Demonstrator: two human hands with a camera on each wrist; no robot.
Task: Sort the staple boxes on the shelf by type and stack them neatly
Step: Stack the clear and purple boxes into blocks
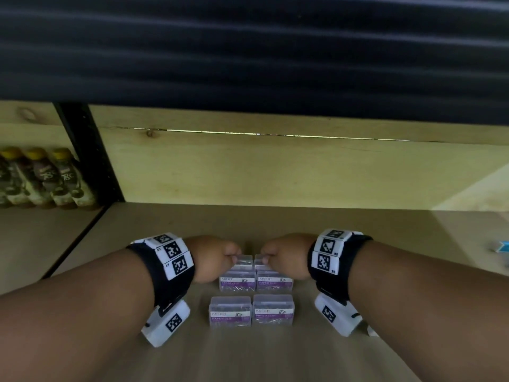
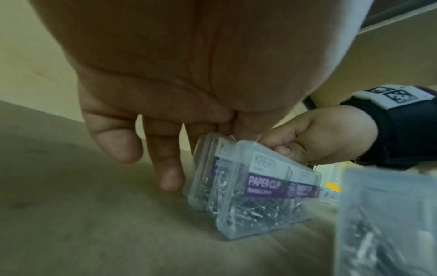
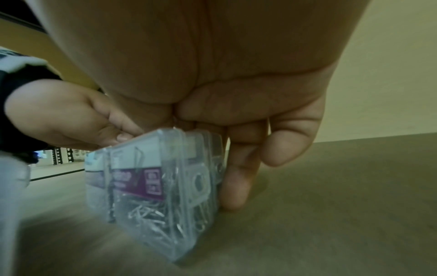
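Several clear plastic boxes with purple "PAPER CLIP" labels stand in two columns on the shelf board (image 1: 371, 224). The front pair (image 1: 230, 311) and the middle pair (image 1: 274, 281) stand free. My left hand (image 1: 230, 255) grips the back left box (image 1: 245, 260), its fingers (image 2: 170, 168) reaching down the far side. My right hand (image 1: 271, 255) grips the back right box (image 1: 259, 261) the same way, with its fingers (image 3: 236, 177) behind the box (image 3: 201, 168). Each thumb rests on the top edge. Both back boxes lean slightly toward me.
A black upright post (image 1: 91, 155) divides the shelf. Left of it lie bottles with yellow caps (image 1: 46, 177). A wooden back panel (image 1: 275, 169) closes the rear. A small blue and white item (image 1: 501, 246) lies at the right edge.
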